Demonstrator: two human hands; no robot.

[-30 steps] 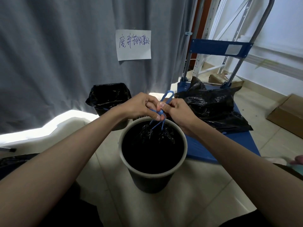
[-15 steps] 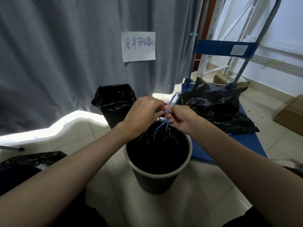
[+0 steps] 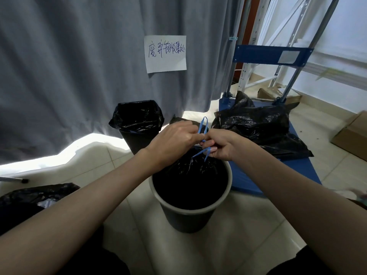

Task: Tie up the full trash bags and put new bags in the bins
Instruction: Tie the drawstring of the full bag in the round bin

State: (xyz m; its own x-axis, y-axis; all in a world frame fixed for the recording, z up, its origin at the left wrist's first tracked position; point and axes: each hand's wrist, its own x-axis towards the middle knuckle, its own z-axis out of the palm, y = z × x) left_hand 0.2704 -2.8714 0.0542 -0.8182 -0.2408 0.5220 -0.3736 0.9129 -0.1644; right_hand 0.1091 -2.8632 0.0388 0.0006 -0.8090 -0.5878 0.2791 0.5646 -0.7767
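Observation:
A round grey bin (image 3: 190,212) stands on the floor in front of me with a black trash bag (image 3: 190,175) inside, its top gathered up. Blue drawstrings (image 3: 203,124) rise from the gathered neck. My left hand (image 3: 174,138) and my right hand (image 3: 220,143) meet just above the bin's far rim. Both pinch the blue strings, with a loop sticking up between them and two strands running down to the bag.
A second bin lined with a black bag (image 3: 139,118) stands behind by the grey curtain. A filled black bag (image 3: 256,124) lies on a blue platform cart (image 3: 268,54) at the right. Another black bag (image 3: 29,197) lies at the left. Cardboard boxes (image 3: 351,135) sit far right.
My hands have stayed together over the bin, working the blue strings. The loop still sticks up between them, and my view has shifted slightly so the bin sits further right.

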